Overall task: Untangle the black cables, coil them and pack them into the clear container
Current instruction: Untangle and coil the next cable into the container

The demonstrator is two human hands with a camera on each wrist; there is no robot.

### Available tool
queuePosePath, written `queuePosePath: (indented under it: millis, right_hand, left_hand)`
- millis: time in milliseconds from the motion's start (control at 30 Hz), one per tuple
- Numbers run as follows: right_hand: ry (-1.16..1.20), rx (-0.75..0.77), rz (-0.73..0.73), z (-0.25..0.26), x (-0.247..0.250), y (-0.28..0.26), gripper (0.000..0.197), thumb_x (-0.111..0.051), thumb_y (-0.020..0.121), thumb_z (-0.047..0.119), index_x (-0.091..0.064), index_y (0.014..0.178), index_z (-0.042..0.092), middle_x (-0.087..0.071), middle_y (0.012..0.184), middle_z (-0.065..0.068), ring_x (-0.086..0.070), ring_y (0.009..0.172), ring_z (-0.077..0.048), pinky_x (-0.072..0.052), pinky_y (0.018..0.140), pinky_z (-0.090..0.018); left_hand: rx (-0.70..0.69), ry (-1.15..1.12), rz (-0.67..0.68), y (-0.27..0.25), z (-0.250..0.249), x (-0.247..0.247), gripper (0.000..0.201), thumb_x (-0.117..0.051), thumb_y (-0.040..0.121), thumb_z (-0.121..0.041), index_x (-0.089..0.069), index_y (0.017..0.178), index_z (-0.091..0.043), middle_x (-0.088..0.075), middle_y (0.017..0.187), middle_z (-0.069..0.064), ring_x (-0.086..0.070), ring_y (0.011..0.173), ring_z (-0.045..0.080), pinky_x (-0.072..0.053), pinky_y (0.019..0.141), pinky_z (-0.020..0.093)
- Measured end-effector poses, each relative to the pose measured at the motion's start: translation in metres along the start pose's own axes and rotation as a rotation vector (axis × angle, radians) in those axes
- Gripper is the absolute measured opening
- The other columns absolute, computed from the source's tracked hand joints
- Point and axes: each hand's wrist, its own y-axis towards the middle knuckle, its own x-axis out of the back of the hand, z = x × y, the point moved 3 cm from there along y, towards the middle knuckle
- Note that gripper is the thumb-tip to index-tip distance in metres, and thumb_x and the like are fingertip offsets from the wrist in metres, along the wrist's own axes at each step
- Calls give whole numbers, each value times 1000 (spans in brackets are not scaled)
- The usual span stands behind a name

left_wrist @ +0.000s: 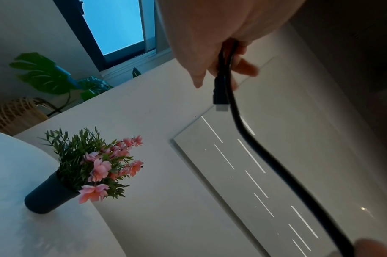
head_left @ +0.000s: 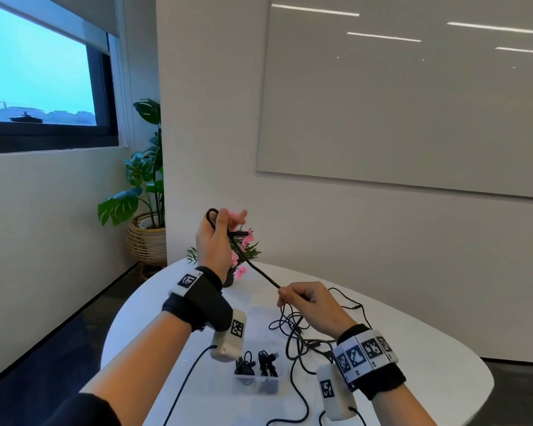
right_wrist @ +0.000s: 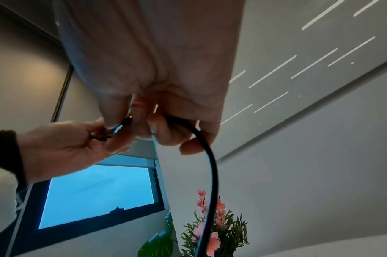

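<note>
Head view: left hand (head_left: 211, 241) pinches the cable (head_left: 253, 265) near its plug, raised over the desk's (head_left: 413, 348) far edge; right hand (head_left: 314, 305) pinches it lower down. Light and limp, it probably coils best gripped near the plug; box (head_left: 257, 381) sits near the front edge.

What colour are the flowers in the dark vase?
Pink flowers among green sprigs; the left wrist view shows them best.
</note>
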Motion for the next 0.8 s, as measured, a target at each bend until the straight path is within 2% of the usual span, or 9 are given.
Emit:
queuePosePath:
  millis: [100,233,300,400,467,600,667,733,800]
  right_hand:
    - [99,-12,-173,0,8,2,31,-60,81,53,-71,72,25,-63,75,-25,-48,63,-22,-39,66,-30]
    - [256,-40,-385,3,21,3,18,-75,76,28,-71,72,11,-64,66,-8,-53,62,-6,-44,61,-18]
    - [284,-17,-400,8,22,1,17,-79,72,23,-70,71,9,-60,62,3,-50,57,-2,-43,58,-13]
    - [243,42,-346,13,20,-1,11,-79,73,20,-70,73,14,-51,62,0,-44,56,-4,-39,58,-14]
    - [231,71,-311,15,19,0,7,-75,77,17,-69,77,13,-48,63,2,-42,55,-1,-37,58,-11]
    - [321,76,-389,11,30,4,7,-71,80,11,-65,83,12,-58,72,3,-49,63,-1,-43,63,-13]
    - [335,55,-397,6,32,6,12,-73,78,10,-63,83,13,-61,76,2,-55,67,-2,-46,66,-14]
    - [314,53,-370,4,30,6,14,-75,76,12,-62,80,13,-62,76,-2,-56,70,-10,-48,68,-21]
    - [326,51,-350,4,27,7,14,-77,73,12,-63,77,12,-62,74,-5,-54,70,-16,-48,68,-27]
  left_hand:
    - [-26,-55,19,-3,-7,2,24,-37,101,-19,-44,79,-16,-41,50,-10,-52,48,9,-55,63,31]
    - [-8,23,94,-10,-2,1,20,-41,100,-24,-49,83,-18,-37,52,-12,-28,43,6,-35,41,20]
    - [26,232,178,-11,8,-1,18,-44,99,-29,-55,87,-20,-46,58,-12,-34,47,6,-32,45,21]
    - [53,598,412,-20,18,-9,24,-40,99,-33,-60,93,-22,-55,77,-6,-46,64,10,-38,62,25]
    - [128,692,584,-34,20,-14,33,-33,100,-38,-60,89,-21,-53,74,-8,-46,66,11,-36,62,24]
    - [331,658,854,-64,29,-18,41,-56,82,-58,-61,93,-19,-51,74,-8,-45,54,-1,-36,52,11]
    - [312,660,902,-68,37,-15,50,-72,60,-58,-62,95,-24,-56,85,-4,-55,75,4,-47,71,19]
    - [313,640,907,-68,41,-12,55,-77,57,-52,-62,103,-25,-62,99,-3,-59,99,9,-47,87,25]
    - [318,567,897,-67,43,-13,63,-78,62,-49,-60,112,-16,-63,101,3,-58,100,15,-48,88,31]
